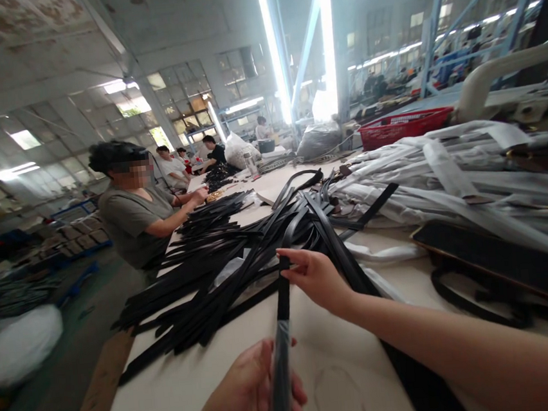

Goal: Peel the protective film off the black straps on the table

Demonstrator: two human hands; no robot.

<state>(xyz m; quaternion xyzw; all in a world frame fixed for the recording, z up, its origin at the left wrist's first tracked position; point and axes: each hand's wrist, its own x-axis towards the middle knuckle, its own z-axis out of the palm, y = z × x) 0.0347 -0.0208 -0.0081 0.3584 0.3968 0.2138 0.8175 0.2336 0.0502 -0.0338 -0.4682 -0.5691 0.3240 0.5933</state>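
A long black strap [284,300], flat and leather-like, runs up and away from me over the pale table. Its near part sits inside a clear plastic sleeve [280,366]. My left hand [246,384] is closed around the sleeved part, thumb on one side and fingertips showing on the other. Farther up, my right hand [319,280] pinches the bare strap between thumb and fingers. Beyond my hands, a heap of loose black straps [199,287] covers the table, and the far end of the held strap blends into it.
White-wrapped straps [450,175] pile up at the right, near a red basket [402,128]. A black board-like block [497,258] lies in front of them. Across the table [152,398] at left, a co-worker [131,206] handles small pieces. Stuffed plastic bags stand farther back.
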